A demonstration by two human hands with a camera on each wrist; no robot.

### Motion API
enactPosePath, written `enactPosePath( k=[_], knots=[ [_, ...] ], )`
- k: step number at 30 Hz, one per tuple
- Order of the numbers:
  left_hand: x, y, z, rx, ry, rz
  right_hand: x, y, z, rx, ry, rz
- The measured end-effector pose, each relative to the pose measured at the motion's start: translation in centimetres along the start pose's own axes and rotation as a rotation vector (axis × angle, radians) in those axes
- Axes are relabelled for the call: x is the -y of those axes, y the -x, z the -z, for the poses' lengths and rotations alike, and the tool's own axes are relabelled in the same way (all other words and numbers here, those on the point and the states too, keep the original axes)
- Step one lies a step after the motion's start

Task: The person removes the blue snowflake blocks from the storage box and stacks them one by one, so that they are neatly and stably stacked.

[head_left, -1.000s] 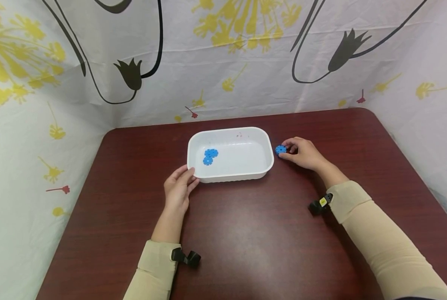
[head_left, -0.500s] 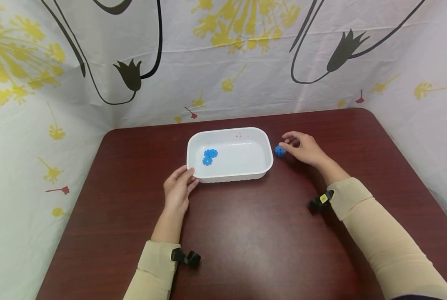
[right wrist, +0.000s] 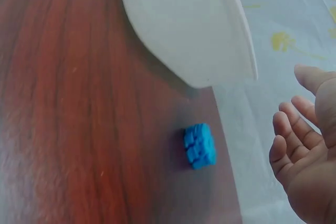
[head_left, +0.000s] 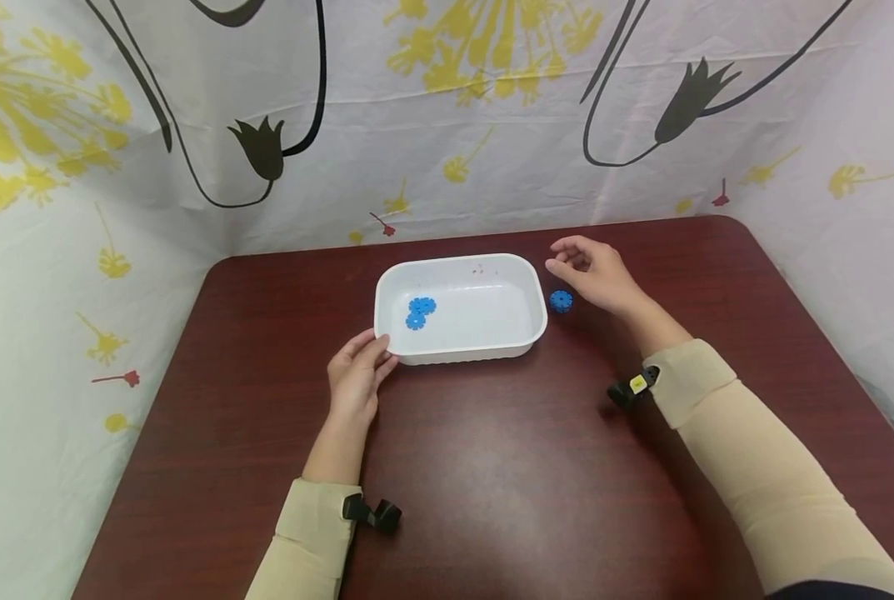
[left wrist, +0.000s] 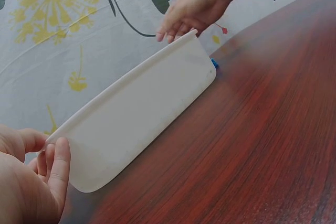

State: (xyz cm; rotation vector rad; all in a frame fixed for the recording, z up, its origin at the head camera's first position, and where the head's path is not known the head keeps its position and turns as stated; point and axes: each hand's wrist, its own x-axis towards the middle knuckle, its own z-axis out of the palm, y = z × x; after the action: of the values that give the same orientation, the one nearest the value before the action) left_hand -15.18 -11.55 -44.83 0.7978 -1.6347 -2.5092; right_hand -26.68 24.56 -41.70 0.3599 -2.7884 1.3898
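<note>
My left hand [head_left: 355, 375] grips the near left corner of a white plastic tray [head_left: 465, 355], thumb over the rim and fingers against the outer wall. Several blue notched discs [head_left: 421, 307] lie on the tray's floor, toward its left end. A short stack of the same blue discs [head_left: 561, 301] stands on the table just right of the tray; its layered side [right wrist: 199, 146] shows in the right wrist view. Beyond that stack my right hand [head_left: 596, 271] is raised with loosely bent fingers, holding nothing. In the left wrist view the tray wall mostly hides the stack.
The dark red wooden table [head_left: 447, 467] extends around the tray. A white cloth with printed flowers [head_left: 327, 192] hangs along its back and both sides. Black straps with small cameras [head_left: 372, 514] are on both wrists.
My right hand has let go of the disc stack and lifted away, back and slightly left toward the tray's far right corner. The left hand and tray stay put.
</note>
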Motion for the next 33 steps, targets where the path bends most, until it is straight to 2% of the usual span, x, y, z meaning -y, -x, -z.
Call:
enactPosePath(
  k=[15,25,33],
  knots=[
    [-0.2,0.0,0.1,0.001,-0.002,0.003,3.3,-1.2,-2.2,0.008,-0.063,0.063],
    [-0.2,0.0,0.0,-0.01,-0.014,-0.001,4.7,-2.0,-3.8,0.04,-0.073,0.121],
    [-0.2,0.1,0.0,-0.009,-0.021,-0.002,5.5,-2.4,-5.3,0.049,-0.102,0.136]
  ],
)
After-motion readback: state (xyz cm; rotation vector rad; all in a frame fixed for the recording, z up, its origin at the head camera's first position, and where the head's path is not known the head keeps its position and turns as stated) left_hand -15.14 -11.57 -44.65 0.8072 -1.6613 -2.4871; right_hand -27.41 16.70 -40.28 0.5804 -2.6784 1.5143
